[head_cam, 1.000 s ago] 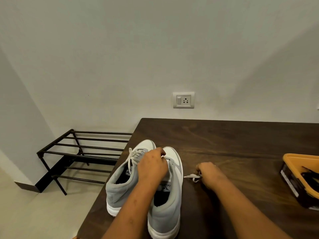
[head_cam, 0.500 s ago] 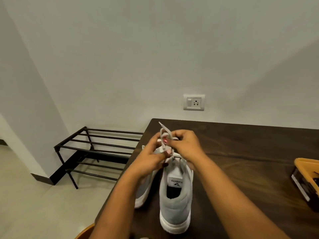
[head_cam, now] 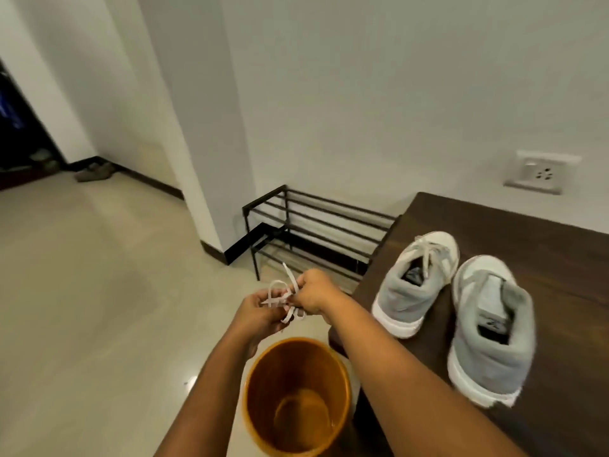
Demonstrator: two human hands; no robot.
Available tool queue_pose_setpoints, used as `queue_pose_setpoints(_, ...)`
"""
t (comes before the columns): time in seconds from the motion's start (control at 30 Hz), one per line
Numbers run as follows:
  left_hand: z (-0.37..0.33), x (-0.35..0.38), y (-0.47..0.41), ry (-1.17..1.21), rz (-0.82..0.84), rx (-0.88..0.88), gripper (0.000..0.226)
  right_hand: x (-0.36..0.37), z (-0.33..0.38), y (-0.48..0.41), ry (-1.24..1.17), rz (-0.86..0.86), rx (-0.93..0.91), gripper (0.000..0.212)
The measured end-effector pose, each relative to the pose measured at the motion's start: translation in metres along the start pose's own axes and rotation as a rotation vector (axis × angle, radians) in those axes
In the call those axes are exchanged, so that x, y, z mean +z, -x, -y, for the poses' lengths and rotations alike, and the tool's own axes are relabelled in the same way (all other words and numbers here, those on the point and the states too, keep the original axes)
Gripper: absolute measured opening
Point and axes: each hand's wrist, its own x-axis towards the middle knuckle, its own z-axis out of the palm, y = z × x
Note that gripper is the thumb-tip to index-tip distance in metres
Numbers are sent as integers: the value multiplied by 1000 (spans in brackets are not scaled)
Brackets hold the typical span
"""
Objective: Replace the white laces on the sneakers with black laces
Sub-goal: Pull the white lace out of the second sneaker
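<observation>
Two sneakers (head_cam: 416,282) (head_cam: 491,328), one bin (head_cam: 298,395), one rack (head_cam: 316,232)

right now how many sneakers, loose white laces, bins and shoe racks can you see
sneakers: 2, one still laced and one without a lace
loose white laces: 1, bunched in both hands
bins: 1
shoe racks: 1
total: 5

Two bare forearms show, running from the near edge to the hands. The left hand (head_cam: 260,311) and the right hand (head_cam: 314,295) wear no gloves. No sleeve, watch or bracelet shows on either arm. The view is too blurred to tell whether the fingers carry rings or nail polish.
</observation>
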Motion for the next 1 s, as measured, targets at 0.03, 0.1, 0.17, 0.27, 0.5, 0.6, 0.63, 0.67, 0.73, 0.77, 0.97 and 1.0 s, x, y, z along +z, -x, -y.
queue_pose_setpoints(0.03, 13, -2, -2, -10, -15, -42, 23, 10, -5, -3, 60, 17, 26, 16)
queue_pose_setpoints(0.1, 46, -13, -8, -49, -56, -142, 22, 36, -20, -8, 124, 46, 93, 17)
queue_pose_setpoints(0.17, 77, -16, -14, -80, -83, -230, 22, 54, -42, -9, 129, 63, 157, 16)
queue_pose_setpoints(0.27, 117, -14, -25, -109, -85, -336, 27, 73, -79, -16, 155, 121, 238, 19)
queue_pose_setpoints(0.5, 167, -6, -50, -571, -197, -412, 38, 83, -109, -27, 138, 221, 349, 37)
queue_pose_setpoints(0.6, 154, 2, -49, -650, -210, -354, 32, 87, -105, -26, 161, 191, 269, 31)
queue_pose_setpoints(0.63, 147, 6, -49, -667, -210, -323, 31, 86, -96, -24, 196, 212, 229, 31)
queue_pose_setpoints(0.67, 137, 10, -48, -686, -205, -294, 32, 83, -86, -22, 234, 237, 195, 30)
queue_pose_setpoints(0.73, 116, 18, -45, -689, -227, -252, 31, 75, -63, -19, 276, 243, 143, 30)
queue_pose_setpoints(0.77, 103, 23, -42, -663, -259, -224, 30, 66, -50, -14, 296, 221, 117, 30)
queue_pose_setpoints(0.97, 9, 67, -13, -345, -409, 120, 25, -21, 19, 39, 312, -7, -114, 30)
queue_pose_setpoints(1.0, -11, 83, -4, -286, -386, 189, 23, -45, 23, 53, 275, -70, -141, 31)
